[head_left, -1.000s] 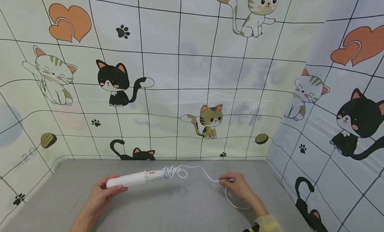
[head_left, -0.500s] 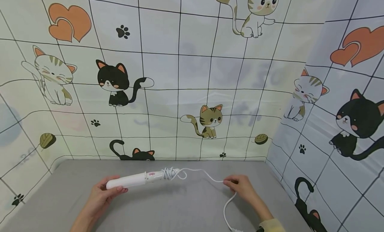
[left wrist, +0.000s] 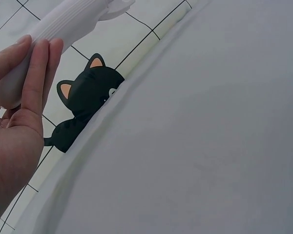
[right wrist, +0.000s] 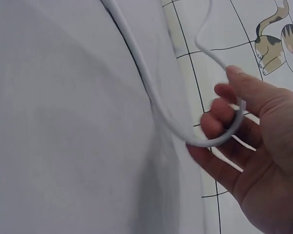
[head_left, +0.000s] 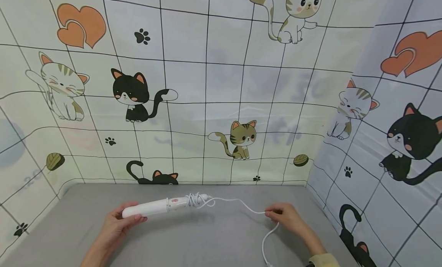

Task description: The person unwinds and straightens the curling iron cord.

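My left hand [head_left: 115, 225] holds a white curling iron [head_left: 146, 207] by its rounded end, thumb in front and fingers behind. The iron lies nearly level above the grey surface, its other end pointing right. Near that end, the white power cord [head_left: 241, 202] is wound in several loops around the body, just past a small pink mark. To the right, my right hand [head_left: 286, 218] pinches the cord between thumb and index finger. In the right wrist view the cord [right wrist: 156, 97] bends in a curve past the other fingers. Its plug end hangs down at the lower frame edge.
A grey cloth-covered surface [head_left: 207, 240] spreads beneath both hands. Behind it and on the sides hangs a white curtain [head_left: 186, 79] printed with cats, hearts and black grid lines.
My right hand has moved right and slightly down along the cord, and the stretch between it and the loops is longer. My left hand and the iron stay nearly still.
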`<state>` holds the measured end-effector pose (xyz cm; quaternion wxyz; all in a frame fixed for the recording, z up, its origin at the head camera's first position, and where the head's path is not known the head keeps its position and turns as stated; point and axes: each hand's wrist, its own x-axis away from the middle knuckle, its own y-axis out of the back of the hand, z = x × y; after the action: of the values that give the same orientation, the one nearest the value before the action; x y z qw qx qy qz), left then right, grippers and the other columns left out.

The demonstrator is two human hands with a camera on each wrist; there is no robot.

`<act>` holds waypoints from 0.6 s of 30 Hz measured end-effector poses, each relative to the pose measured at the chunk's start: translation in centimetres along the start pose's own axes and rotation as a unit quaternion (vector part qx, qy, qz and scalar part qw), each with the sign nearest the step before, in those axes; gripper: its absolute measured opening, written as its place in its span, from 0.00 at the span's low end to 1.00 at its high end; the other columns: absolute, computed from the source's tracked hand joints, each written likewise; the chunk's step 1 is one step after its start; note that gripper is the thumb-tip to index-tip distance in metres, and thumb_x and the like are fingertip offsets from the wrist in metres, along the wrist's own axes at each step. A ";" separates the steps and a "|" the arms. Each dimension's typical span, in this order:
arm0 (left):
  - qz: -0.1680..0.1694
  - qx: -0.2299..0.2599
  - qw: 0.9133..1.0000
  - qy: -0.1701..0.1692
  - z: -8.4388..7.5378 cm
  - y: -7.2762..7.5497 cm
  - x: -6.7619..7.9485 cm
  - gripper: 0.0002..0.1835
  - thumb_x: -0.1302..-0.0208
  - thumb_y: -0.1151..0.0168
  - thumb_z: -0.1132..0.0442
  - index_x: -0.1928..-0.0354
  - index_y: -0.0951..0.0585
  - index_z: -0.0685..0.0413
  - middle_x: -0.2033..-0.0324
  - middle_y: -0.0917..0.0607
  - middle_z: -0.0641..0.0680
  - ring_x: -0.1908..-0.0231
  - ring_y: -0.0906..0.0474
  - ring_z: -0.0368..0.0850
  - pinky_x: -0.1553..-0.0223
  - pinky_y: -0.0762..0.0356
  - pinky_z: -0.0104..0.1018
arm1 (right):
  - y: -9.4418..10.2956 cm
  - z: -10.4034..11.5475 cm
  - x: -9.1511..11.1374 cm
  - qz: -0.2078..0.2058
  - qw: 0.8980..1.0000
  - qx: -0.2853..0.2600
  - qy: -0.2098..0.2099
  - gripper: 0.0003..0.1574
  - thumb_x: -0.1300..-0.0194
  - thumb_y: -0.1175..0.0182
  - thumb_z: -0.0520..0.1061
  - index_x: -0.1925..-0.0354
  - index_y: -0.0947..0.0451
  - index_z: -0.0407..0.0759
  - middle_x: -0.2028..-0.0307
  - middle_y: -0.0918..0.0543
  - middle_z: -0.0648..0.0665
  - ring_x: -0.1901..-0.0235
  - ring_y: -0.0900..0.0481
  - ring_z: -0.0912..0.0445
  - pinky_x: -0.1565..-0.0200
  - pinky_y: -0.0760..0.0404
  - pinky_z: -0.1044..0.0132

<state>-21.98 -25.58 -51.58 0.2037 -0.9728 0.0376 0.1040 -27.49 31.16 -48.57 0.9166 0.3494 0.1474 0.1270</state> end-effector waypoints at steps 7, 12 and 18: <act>0.006 -0.003 1.000 0.000 0.4 -0.2 -0.1 0.19 0.37 0.43 0.86 0.46 0.19 0.67 0.53 0.19 0.56 0.58 0.13 0.52 0.50 0.11 0.44 | -0.4 1.9 -0.4 0.014 0.999 0.030 0.000 0.24 0.33 0.31 0.46 0.45 0.18 0.32 0.52 0.13 0.35 0.55 0.15 0.46 0.51 0.12 0.57; 0.006 -0.003 1.000 0.006 0.4 -0.2 -0.2 0.20 0.37 0.43 0.86 0.47 0.17 0.63 0.52 0.19 0.56 0.56 0.14 0.52 0.49 0.12 0.45 | -1.1 4.5 -1.6 0.021 0.999 0.028 0.010 0.28 0.31 0.31 0.46 0.38 0.22 0.35 0.47 0.16 0.33 0.51 0.16 0.43 0.49 0.12 0.54; 0.006 -0.008 1.000 0.007 0.4 -0.4 -0.3 0.20 0.37 0.43 0.86 0.45 0.19 0.67 0.52 0.18 0.56 0.57 0.13 0.53 0.49 0.12 0.45 | -2.8 6.4 -3.2 0.026 0.998 0.000 0.053 0.31 0.30 0.32 0.45 0.34 0.26 0.34 0.41 0.19 0.32 0.47 0.18 0.40 0.47 0.13 0.43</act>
<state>-22.28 -25.07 -51.75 0.1948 -0.9749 0.0441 0.0987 -27.78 24.23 -45.29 0.9037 0.3461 0.1865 0.1693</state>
